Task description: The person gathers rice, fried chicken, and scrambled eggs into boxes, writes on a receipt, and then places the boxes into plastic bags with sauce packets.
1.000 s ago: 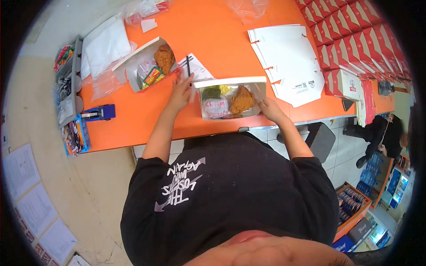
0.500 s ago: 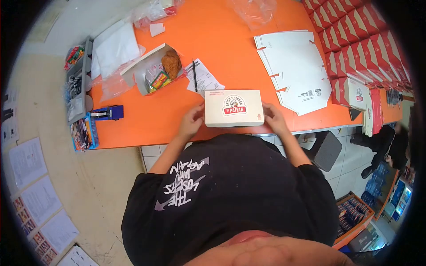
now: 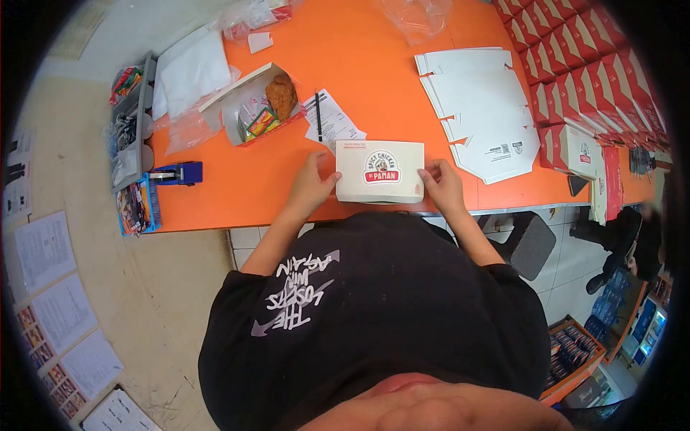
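A closed cardboard chicken box (image 3: 381, 188) with a red-and-white logo lies at the table's front edge, close to my body. My left hand (image 3: 313, 185) grips its left side, the thumb at the lid's edge. On the opposite side my right hand (image 3: 443, 188) holds the box, its thumb on the lid's right edge. Fingers under or behind the box are partly hidden. Behind it are a printed slip (image 3: 334, 122) and a black pen (image 3: 318, 117). An open box (image 3: 233, 115) with fried chicken (image 3: 281, 96) and sachets stands to the left.
Flat unfolded box blanks (image 3: 478, 108) lie right on the orange table (image 3: 359, 50), beside stacked red-and-cream boxes (image 3: 575, 79). Along the left edge are a tape dispenser (image 3: 180, 173), a grey tray (image 3: 133, 129) and white bags (image 3: 190, 75). A dark stool (image 3: 532, 244) stands below the table.
My thumbs have moved up onto the lid's side edges, and both hands now hold the box more closely. The box has shifted slightly away from my body; the lid's front edge looks slightly bowed.
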Available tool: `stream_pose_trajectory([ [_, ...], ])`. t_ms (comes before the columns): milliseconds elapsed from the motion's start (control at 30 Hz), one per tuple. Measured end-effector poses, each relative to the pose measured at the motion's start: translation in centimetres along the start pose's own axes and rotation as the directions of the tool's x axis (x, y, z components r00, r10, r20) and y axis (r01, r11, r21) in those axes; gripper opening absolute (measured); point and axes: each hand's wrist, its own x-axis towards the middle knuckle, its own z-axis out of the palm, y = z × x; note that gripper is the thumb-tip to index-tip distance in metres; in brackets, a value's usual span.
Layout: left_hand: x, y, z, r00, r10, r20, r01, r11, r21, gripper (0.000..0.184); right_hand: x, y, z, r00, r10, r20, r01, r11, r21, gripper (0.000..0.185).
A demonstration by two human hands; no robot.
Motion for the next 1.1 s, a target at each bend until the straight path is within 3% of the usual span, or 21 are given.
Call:
stream_pose_trajectory([
  [33, 0.3, 1.0, -0.4, 1.000, -0.001, -0.005, 0.001, 1.000, 0.002, 0.055, 0.0, -0.5, -0.1, 0.978, -0.184, -0.094, 0.177, 0.981, -0.080, 0.038],
  [67, 0.7, 2.2, -1.0, 0.934, 0.344, 0.100, -0.358, 0.896, 0.263, 0.060, 0.5, -1.5, -1.1, 0.878, -0.477, 0.048, 0.475, 0.853, -0.216, 0.042],
  [100, 0.9, 2.8, -1.4, 0.752, 0.595, 0.285, -0.653, 0.607, 0.454, 0.064, 0.7, -2.3, -1.2, 0.871, -0.490, 0.050, 0.489, 0.847, -0.209, 0.042],
  [167, 0.7, 2.6, 0.1, 0.725, 0.608, 0.325, -0.687, 0.598, 0.413, 0.063, 0.8, -3.6, -0.9, 0.676, -0.595, 0.436, 0.721, 0.657, -0.221, 0.053],
  [233, 1.2, 1.5, 1.3, 0.684, 0.637, 0.355, -0.729, 0.572, 0.376, 0.062, 1.2, -2.5, -0.3, 0.670, -0.582, 0.461, 0.713, 0.677, -0.183, 0.059],
  [300, 1.6, 0.8, 1.9, 0.676, 0.591, 0.440, -0.737, 0.541, 0.405, 0.049, 1.5, -2.4, -0.2, 0.666, -0.561, 0.492, 0.736, 0.602, -0.310, 0.053],
  [333, 1.6, 0.7, 1.9, 0.697, 0.551, 0.458, -0.712, 0.609, 0.350, 0.042, 1.6, -2.3, -0.3, 0.682, -0.536, 0.499, 0.709, 0.653, -0.267, 0.067],
  [433, 2.0, 1.0, 1.3, 0.647, 0.525, 0.552, -0.752, 0.561, 0.346, 0.041, 2.4, -2.8, -1.3, 0.625, -0.502, 0.599, 0.754, 0.588, -0.294, 0.060],
  [533, 1.6, 1.5, 1.4, 0.571, 0.598, 0.562, -0.808, 0.530, 0.257, 0.041, 0.8, -1.5, -0.2, 0.620, -0.584, 0.524, 0.758, 0.617, -0.209, 0.060],
  [600, 1.6, 0.6, 1.1, 0.536, 0.636, 0.555, -0.842, 0.449, 0.299, 0.038, 0.4, -2.5, 1.0, 0.700, -0.458, 0.548, 0.710, 0.526, -0.468, 0.070],
  [633, 1.6, -0.5, 1.3, 0.627, 0.610, 0.485, -0.764, 0.604, 0.228, 0.039, 0.4, -1.9, 2.4, 0.721, -0.465, 0.513, 0.692, 0.452, -0.563, 0.068],
  [667, 1.7, -0.2, 0.0, 0.727, 0.599, 0.335, -0.685, 0.665, 0.298, 0.044, 0.7, -1.1, 3.8, 0.751, -0.509, 0.421, 0.655, 0.486, -0.579, 0.065],
  [700, 2.8, -2.9, -0.4, 0.800, 0.600, 0.011, -0.558, 0.736, 0.382, 0.048, 0.6, -2.5, 3.8, 0.793, -0.524, 0.312, 0.605, 0.608, -0.514, 0.061],
  [733, 4.0, -5.5, -1.2, 0.779, 0.543, -0.313, -0.411, 0.820, 0.399, 0.053, 1.1, -3.0, 3.9, 0.814, -0.520, 0.260, 0.570, 0.625, -0.533, 0.059],
  [767, 3.9, -5.2, -3.2, 0.715, 0.371, -0.592, -0.136, 0.905, 0.403, 0.055, 1.4, -3.3, 4.1, 0.833, -0.512, 0.210, 0.535, 0.647, -0.543, 0.058],
  [800, 4.2, -5.7, -5.0, 0.661, 0.077, -0.746, 0.110, 0.974, 0.198, 0.055, 2.0, -3.7, 4.1, 0.834, -0.514, 0.200, 0.530, 0.648, -0.546, 0.058],
  [867, 6.9, -11.9, -6.6, 0.340, -0.098, -0.935, 0.420, 0.906, 0.057, 0.045, 3.8, -4.4, 3.2, 0.856, -0.495, 0.150, 0.482, 0.658, -0.579, 0.056],
  [933, 7.0, -13.6, -9.4, 0.698, -0.474, -0.536, 0.365, 0.880, -0.304, 0.035, 5.3, -4.2, 2.5, 0.863, -0.487, 0.135, 0.465, 0.661, -0.589, 0.055],
  [967, 7.3, -14.1, -9.7, 0.700, -0.465, -0.542, 0.359, 0.885, -0.296, 0.035, 6.1, -4.1, 2.1, 0.870, -0.477, 0.123, 0.449, 0.666, -0.595, 0.054],
  [1033, 7.4, -15.9, -9.4, 0.746, -0.337, -0.574, 0.370, 0.927, -0.063, 0.028, 7.4, -4.0, 1.4, 0.876, -0.471, 0.106, 0.433, 0.671, -0.602, 0.053],
  [1100, 6.2, -16.3, -8.9, 0.772, -0.332, -0.541, 0.359, 0.931, -0.059, 0.030, 8.3, -3.6, 0.9, 0.906, -0.420, 0.053, 0.367, 0.717, -0.593, 0.052],
])
